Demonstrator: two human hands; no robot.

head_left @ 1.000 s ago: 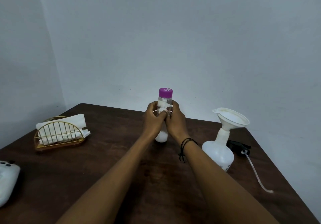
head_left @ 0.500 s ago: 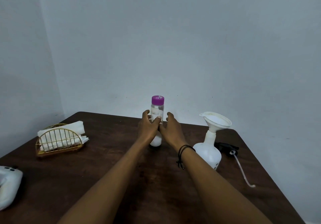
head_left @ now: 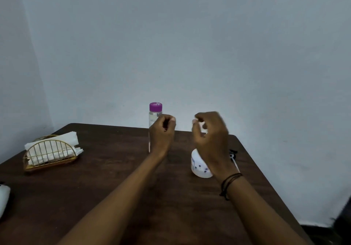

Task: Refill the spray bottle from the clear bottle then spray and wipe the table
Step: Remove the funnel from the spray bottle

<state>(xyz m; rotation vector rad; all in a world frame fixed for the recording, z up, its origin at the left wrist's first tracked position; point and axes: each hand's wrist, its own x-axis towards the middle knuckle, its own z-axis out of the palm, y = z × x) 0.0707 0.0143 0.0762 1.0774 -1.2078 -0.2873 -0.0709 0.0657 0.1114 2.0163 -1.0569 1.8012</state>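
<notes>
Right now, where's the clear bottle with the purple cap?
In the head view the clear bottle stands upright at the far middle of the table, partly behind the left hand, with the white spray bottle to its right.

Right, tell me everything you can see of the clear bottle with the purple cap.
The clear bottle is slim, see-through and looks like plastic, closed with a purple screw cap. It stands upright toward the far side of the dark wooden table, left of the white spray bottle. The left hand hangs in front of it and hides most of its body; I cannot tell whether they touch. Its contents cannot be made out.
</notes>
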